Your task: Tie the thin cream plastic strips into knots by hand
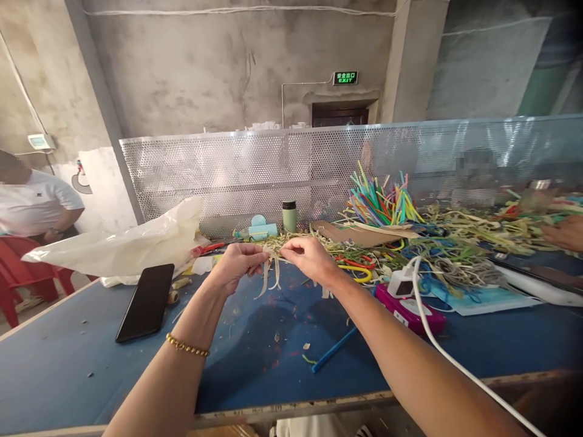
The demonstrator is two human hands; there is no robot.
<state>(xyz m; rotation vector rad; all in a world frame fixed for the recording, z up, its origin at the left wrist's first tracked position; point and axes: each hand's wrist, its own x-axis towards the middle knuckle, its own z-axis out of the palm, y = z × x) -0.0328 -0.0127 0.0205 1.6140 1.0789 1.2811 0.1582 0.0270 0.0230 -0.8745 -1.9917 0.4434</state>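
My left hand (pixel 238 264) and my right hand (pixel 308 257) meet over the middle of the blue table. Between them hang pale, flat strips (pixel 276 272), like dried plant fibre or ribbon, with loose ends drooping. The left thumb and fingers pinch these strips. My right fingertips are also closed in a pinch at the strips' right side. Where the strips join is too small to make out. Behind my hands lies a heap of dry, straw-coloured strips (pixel 334 250). A blue tube (pixel 334 350) rests on the table nearer to me.
At left lie a black phone (pixel 146 302) and a white plastic bag (pixel 132 240). A green bottle (pixel 289 217) stands at the back. To the right are coloured pipe cleaners (pixel 380 200), a magenta power block (pixel 412 308) with a white cable, and another person's hand (pixel 565 233).
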